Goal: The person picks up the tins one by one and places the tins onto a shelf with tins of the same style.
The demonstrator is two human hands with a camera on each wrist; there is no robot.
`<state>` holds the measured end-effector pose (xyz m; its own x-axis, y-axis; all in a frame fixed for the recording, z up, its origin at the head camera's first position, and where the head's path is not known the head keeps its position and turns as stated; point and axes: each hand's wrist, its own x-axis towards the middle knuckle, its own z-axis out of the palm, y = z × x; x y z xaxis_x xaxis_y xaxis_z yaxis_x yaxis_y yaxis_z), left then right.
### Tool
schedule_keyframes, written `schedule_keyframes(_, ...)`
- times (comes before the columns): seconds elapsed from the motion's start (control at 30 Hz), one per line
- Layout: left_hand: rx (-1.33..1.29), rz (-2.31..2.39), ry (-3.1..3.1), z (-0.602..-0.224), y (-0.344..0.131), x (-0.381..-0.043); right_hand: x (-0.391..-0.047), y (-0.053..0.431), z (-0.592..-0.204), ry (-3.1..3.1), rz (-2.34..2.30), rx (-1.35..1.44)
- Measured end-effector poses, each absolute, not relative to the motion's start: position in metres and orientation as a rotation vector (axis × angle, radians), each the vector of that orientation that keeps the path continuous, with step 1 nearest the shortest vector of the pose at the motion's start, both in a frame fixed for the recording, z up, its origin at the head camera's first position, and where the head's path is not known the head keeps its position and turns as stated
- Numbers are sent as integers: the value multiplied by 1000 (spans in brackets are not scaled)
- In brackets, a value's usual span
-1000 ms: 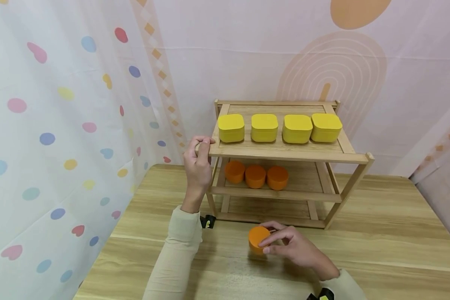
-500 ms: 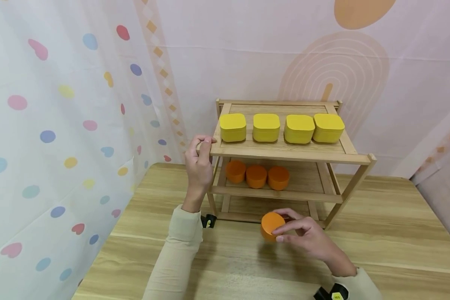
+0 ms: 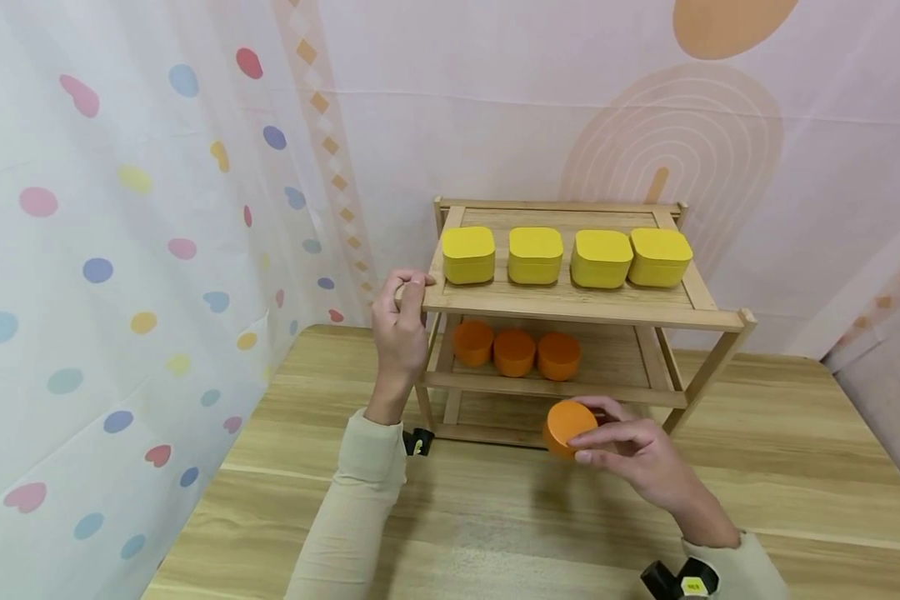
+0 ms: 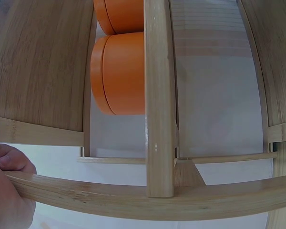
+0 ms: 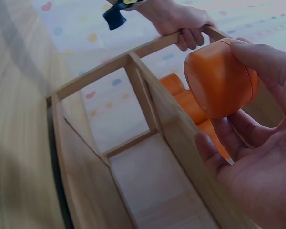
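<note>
My right hand point(image 3: 648, 458) pinches an orange lidded box point(image 3: 567, 427) between thumb and fingers, held off the table in front of the wooden rack's lower tiers. In the right wrist view the same orange box point(image 5: 221, 78) has rounded sides. My left hand point(image 3: 403, 325) grips the front left corner of the wooden rack point(image 3: 570, 310) at its top tier. On the middle tier, three similar orange boxes point(image 3: 514, 353) sit side by side towards the left. The left wrist view shows one orange box point(image 4: 121, 74) behind a wooden rail, with a lid seam visible.
Several yellow rounded-square boxes point(image 3: 536, 257) stand in a row on the top tier, the two on the right nearly touching. The rack stands on a wood-grain table point(image 3: 495, 533). A patterned curtain point(image 3: 495, 125) hangs behind and to the left.
My right hand has raised the orange box from near the tabletop and moved it right and towards the rack. The left hand keeps its grip on the corner.
</note>
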<state>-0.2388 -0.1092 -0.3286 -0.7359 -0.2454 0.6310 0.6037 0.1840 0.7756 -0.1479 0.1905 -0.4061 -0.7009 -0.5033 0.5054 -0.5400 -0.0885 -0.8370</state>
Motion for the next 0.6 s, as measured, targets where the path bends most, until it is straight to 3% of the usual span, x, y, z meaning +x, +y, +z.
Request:
schedule_keyframes(0.33, -337, -1645, -1792, -328, -108, -238, -156, 205, -393, -1875, 1958, 1289)
schedule_keyframes(0.6, -339, -1633, -1797, -329, -109, -238, -159, 217, -389, -1928, 1929, 1197)
